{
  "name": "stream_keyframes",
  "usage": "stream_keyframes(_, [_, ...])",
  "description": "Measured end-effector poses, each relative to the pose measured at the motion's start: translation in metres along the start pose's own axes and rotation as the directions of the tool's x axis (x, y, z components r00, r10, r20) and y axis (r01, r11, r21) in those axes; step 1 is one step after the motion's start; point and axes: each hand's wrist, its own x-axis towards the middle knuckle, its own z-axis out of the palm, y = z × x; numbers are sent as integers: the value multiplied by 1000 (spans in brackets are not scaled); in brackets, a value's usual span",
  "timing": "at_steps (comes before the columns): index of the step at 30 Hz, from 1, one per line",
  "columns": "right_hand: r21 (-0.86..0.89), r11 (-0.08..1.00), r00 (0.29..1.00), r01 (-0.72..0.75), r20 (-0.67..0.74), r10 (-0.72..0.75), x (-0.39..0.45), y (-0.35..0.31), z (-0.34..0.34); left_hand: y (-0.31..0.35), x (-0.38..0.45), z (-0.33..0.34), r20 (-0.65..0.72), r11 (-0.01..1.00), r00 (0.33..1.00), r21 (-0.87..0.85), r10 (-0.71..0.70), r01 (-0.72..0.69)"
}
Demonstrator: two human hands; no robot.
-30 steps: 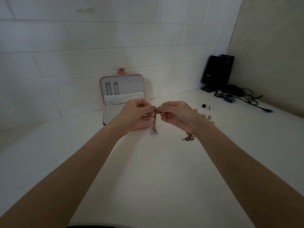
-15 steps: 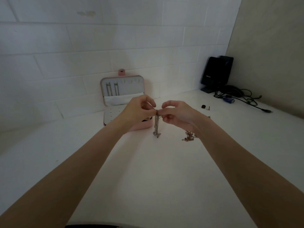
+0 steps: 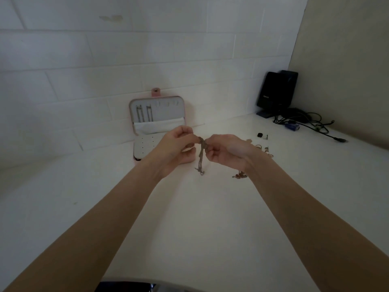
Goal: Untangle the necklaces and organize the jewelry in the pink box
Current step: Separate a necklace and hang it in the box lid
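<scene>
Necklaces (image 3: 201, 154) hang in a tangled bunch just in front of the box (image 3: 158, 127), lifted off the table (image 3: 189, 218) so the strands fall free. The left hand (image 3: 175, 147) and right hand (image 3: 226, 149) each pinch the knot at its top, fingertips nearly meeting (likely to tease strands apart). Two chains already hang in the lid, and more jewelry (image 3: 239, 175) lies right of the box.

Both forearms are bare from the near edge of the view up to the wrists, with no sleeve showing on either. The left hand (image 3: 174, 147) and the right hand (image 3: 226, 150) wear no gloves, and no ring, watch or bracelet can be made out on them.
</scene>
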Motion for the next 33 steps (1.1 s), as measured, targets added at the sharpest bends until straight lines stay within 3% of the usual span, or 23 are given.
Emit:
stream_keyframes(4, [-30, 999, 993, 23, -116, -26, 3, -3, 10, -4, 0, 10, 7, 986, 999, -160, -42, 42])
stream_keyframes(8, [-101, 993, 970, 59, -228, -81, 5, -2, 11, -1, -1, 10, 3, 999, 999, 7, -45, 45])
stream_keyframes(11, [-136, 979, 947, 153, -263, -184, 7, -2, 7, 0, -2, 8, 23, 986, 986, 51, -163, 162])
stream_keyframes(15, [-129, 958, 938, 255, -207, -277, 5, -5, 3, -6, 0, 8, -117, 943, 949, 130, -292, 306])
stream_keyframes(18, [-76, 960, 943, 271, -180, -281, 3, -7, 1, -8, 4, 13, -237, 949, 940, 142, -244, 282])
stream_keyframes(21, [-9, 959, 938, 282, -206, -278, 0, -8, -1, -4, 8, 14, -330, 972, 918, 8, -219, 235])
stream_keyframes(24, [145, 951, 948, 271, -212, -238, -5, -10, -7, -2, 10, 9, -360, 959, 891, -171, -276, 228])
stream_keyframes(27, [226, 941, 960, 250, -183, -211, -10, -11, -13, -3, 8, 6, -346, 947, 893, -244, -287, 210])
stream_keyframes(30, [156, 968, 970, 194, -181, -165, -12, -10, -15, 1, 6, 7, -306, 962, 920, -195, -244, 190])
stream_keyframes(33, [-42, 995, 980, 96, -169, -101, -16, -9, -15, 12, 8, 8, -258, 984, 952, -107, -164, 140])
